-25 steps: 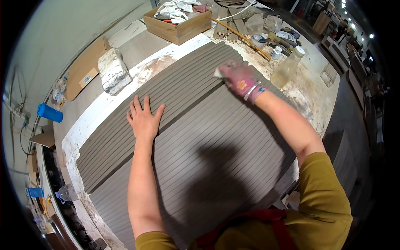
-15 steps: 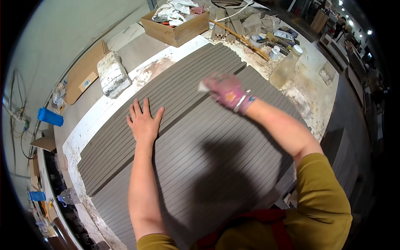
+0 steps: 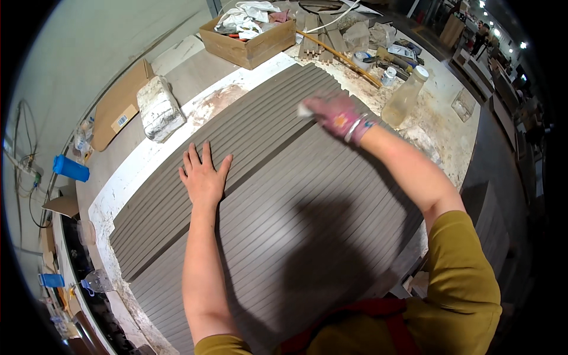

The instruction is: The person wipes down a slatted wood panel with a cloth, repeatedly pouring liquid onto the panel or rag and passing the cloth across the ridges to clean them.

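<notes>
A large grey-brown grooved panel (image 3: 248, 236) lies on the worktable, crossed by a wider dark groove. My bare left hand (image 3: 204, 174) rests flat on its ribbed far part, fingers spread, holding nothing. My right hand (image 3: 334, 115), in a pink patterned glove with a pale wristband, is at the far right of the panel, just above or touching the dark groove. Its fingers are closed on a small white piece (image 3: 305, 110), perhaps cloth or paper; motion blur hides its exact kind. My shadow falls across the near part of the panel.
Behind the panel stand a cardboard box (image 3: 251, 50) of white rags and a white-stained block (image 3: 160, 109). At the back right are a cloudy bottle (image 3: 405, 97), a small white jar (image 3: 388, 76), a thin stick (image 3: 343, 56) and scraps. A blue cup (image 3: 71, 168) lies left.
My gloved right hand has moved a little to the right along the dark groove with the white piece. My left hand has stayed in place.
</notes>
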Demonstrator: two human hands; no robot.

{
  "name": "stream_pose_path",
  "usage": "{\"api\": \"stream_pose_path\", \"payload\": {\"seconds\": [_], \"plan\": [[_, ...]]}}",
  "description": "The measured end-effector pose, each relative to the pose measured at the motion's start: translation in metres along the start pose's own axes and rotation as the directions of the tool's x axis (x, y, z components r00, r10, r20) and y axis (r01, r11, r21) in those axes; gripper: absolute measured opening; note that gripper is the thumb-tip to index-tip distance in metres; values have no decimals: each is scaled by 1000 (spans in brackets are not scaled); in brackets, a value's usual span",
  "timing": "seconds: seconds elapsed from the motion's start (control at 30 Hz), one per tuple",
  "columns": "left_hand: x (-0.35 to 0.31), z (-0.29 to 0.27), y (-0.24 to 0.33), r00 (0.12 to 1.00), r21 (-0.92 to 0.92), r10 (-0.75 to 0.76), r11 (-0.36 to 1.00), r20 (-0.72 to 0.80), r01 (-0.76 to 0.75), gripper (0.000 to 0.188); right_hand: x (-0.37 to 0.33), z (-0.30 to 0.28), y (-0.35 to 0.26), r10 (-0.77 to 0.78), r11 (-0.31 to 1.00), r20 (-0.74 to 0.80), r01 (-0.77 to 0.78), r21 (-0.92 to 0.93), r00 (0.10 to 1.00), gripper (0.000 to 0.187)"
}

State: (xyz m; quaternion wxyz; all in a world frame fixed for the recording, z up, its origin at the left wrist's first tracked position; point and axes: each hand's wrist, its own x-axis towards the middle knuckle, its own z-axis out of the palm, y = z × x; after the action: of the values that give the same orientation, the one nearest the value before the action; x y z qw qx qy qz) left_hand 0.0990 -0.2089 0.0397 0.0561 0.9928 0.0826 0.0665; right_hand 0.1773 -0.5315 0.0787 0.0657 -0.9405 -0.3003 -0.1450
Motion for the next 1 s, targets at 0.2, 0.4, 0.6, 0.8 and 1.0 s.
{"api": "stream_pose_path", "payload": {"seconds": [0.2,0.4,0.6,0.8,1.0], "plan": [[-1,0,0,1000,-5,-9,1000,-17,8,72,16,-2,-15,-124,990,-183,134,41,975,29],[2,0,9,999,-3,14,1000,-33,-14,72,13,16,36,-88,996,-36,87,-29,996,26],[1,6,-4,999,0,-2,1000,-47,2,72,27,-9,-24,-134,982,57,125,141,989,32],[4,9,4,989,-69,51,996,-139,-61,75,3,10,54,113,994,-29,-112,13,993,29],[-5,15,-13,996,-133,-1,991,-94,-12,77,-17,40,-1,306,446,116,-250,859,945,55]]}}
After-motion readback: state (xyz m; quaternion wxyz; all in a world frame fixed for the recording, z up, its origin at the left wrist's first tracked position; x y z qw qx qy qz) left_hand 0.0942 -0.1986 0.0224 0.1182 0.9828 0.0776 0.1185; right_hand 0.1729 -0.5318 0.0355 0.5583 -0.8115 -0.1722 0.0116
